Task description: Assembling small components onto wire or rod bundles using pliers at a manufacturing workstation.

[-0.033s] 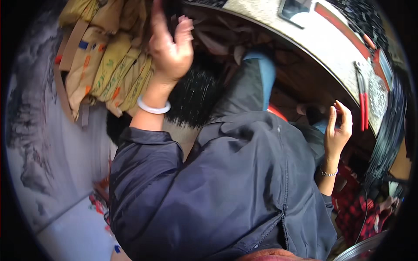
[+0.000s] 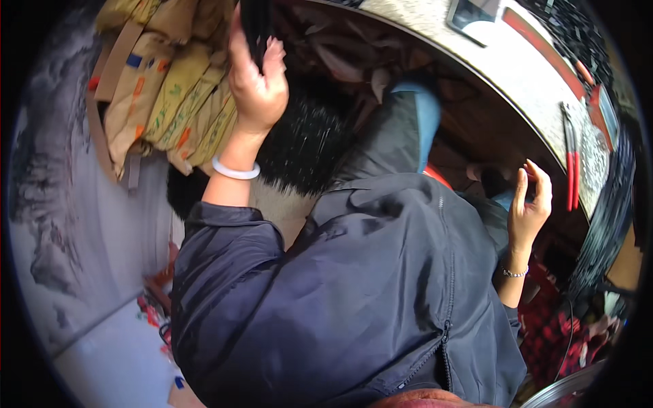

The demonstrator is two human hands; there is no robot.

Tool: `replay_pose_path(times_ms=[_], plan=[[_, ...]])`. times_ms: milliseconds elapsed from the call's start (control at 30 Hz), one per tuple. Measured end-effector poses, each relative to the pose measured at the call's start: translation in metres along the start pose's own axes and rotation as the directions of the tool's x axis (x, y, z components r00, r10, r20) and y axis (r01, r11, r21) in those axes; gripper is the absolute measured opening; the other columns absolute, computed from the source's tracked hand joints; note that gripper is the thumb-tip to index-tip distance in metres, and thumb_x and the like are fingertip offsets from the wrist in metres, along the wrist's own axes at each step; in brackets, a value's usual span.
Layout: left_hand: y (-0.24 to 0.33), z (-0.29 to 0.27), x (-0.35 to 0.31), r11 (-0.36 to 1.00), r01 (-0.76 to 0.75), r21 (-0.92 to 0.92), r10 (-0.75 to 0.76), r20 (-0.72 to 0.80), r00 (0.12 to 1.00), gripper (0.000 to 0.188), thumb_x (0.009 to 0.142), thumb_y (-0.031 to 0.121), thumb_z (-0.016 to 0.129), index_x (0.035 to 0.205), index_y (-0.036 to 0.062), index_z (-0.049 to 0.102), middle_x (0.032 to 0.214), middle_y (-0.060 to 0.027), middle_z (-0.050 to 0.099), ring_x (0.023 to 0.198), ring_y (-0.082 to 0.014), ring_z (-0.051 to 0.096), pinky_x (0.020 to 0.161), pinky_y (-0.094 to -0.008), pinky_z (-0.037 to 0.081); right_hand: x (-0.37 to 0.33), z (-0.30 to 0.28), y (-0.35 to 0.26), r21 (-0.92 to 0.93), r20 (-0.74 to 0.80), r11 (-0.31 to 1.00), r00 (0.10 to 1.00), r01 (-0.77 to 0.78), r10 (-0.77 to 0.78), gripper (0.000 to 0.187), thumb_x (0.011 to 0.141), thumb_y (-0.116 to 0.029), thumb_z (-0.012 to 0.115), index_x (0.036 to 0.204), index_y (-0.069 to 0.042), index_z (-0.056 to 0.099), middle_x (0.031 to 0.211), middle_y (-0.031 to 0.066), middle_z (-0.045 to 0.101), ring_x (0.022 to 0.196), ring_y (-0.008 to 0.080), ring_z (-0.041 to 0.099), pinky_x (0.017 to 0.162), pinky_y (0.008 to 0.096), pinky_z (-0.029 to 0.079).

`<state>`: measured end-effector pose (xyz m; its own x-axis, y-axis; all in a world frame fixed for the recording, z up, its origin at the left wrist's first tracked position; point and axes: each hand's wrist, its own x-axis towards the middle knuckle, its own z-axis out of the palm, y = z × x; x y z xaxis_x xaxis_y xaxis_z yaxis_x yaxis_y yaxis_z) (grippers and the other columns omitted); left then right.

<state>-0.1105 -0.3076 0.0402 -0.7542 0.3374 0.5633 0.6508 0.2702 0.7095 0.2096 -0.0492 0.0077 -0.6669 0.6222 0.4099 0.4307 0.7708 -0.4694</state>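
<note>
At the upper left, my left hand [image 2: 260, 95], with a white bangle at the wrist, is raised. It is closed round a dark bundle of black strips [image 2: 256, 30], whose far end is cut off by the picture's edge. Below and right of that hand lies a thick mass of black strands [image 2: 306, 139]. My right hand [image 2: 529, 211], wearing a beaded bracelet, hangs beside the table edge with thumb and fingers curved and apart. Nothing shows between them. Closest to it on the table are red-handled pliers [image 2: 572, 166].
Stacked tan and yellow sacks [image 2: 163, 102] stand at the left. The pale table [image 2: 524, 75] curves across the upper right, bearing a phone-like dark slab [image 2: 474, 19] and a red-edged tool [image 2: 544, 51]. Long dark strips [image 2: 607, 204] hang over its right end.
My left hand has shifted slightly left and down in the picture, and more of the black bundle shows. The table and pliers sit slightly farther right. My right hand is nearly unchanged.
</note>
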Motion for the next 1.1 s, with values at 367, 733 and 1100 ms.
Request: replay_pose_path(times_ms=[367,733,1100], plan=[[-0.153,-0.09,-0.364,0.646,0.466,0.604,-0.692,0.208,0.691,0.063,0.09,0.015,0.051,0.144,0.0267,0.022,0.115,-0.0236,0.057,0.092,-0.0436,0.059,0.075,-0.0474,0.049,0.001,0.028,-0.024,0.075,0.167,0.997,0.986,0.01,-0.023,0.018,0.09,-0.01,0.059,0.106,-0.001,0.061,0.092,0.0062,0.063,0.082,0.0124,0.057,0.078,0.0257,0.046],[-0.235,-0.118,-0.21,0.373,-0.045,0.927,-0.535,0.254,0.805,0.084,0.071,0.028,0.076,0.141,0.0254,0.031,0.135,-0.0142,0.039,0.123,-0.0322,0.039,0.094,-0.0464,0.036,0.001,0.028,-0.039,0.045,0.181,0.999,0.983,-0.004,-0.004,0.018,0.089,-0.01,0.06,0.105,-0.002,0.062,0.092,0.0071,0.063,0.082,0.0142,0.058,0.077,0.0275,0.047],[-0.014,0.138,-0.146,0.94,-0.141,-0.31,0.294,0.532,0.794,0.008,0.078,0.011,0.069,0.074,0.005,0.064,0.068,-0.0093,0.061,0.057,-0.0241,0.059,0.052,-0.031,0.047,0.017,-0.015,-0.001,-0.137,-0.044,0.99,0.998,0.042,-0.049,0.017,0.08,-0.012,0.067,0.095,-0.005,0.065,0.093,0.0105,0.065,0.089,0.0268,0.06,0.08,0.0354,0.046]])
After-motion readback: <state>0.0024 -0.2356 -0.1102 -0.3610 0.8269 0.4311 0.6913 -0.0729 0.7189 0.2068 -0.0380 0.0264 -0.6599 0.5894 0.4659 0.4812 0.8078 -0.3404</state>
